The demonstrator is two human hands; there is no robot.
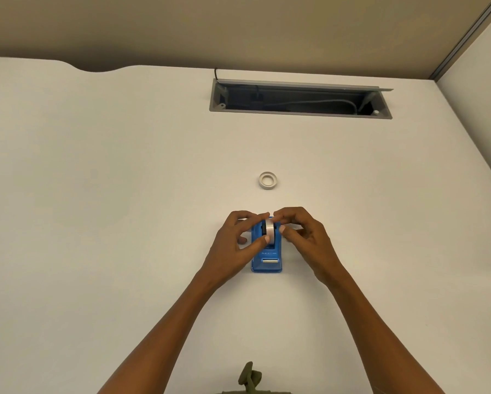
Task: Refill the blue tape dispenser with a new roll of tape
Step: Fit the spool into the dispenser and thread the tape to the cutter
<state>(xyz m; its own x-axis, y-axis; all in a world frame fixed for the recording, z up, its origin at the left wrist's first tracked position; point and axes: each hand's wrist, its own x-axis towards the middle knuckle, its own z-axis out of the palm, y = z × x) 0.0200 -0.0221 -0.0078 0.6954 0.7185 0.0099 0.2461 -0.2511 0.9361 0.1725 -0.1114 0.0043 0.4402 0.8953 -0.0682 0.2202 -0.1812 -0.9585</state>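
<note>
The blue tape dispenser [267,258] stands on the white desk [125,194], its cutter end toward me. A roll of clear tape [270,231] sits upright in the dispenser's cradle. My left hand [238,240] pinches the roll from the left, thumb on its near side and fingers over the top. My right hand [301,234] pinches it from the right, fingertips meeting the left hand's over the roll. Farther back on the desk lies a thin white ring, an empty tape core [268,180].
An open grey cable tray [301,99] with wires inside is set into the desk at the back. A partition wall [480,66] runs along the right. An olive fabric knot [250,376] shows at the bottom edge.
</note>
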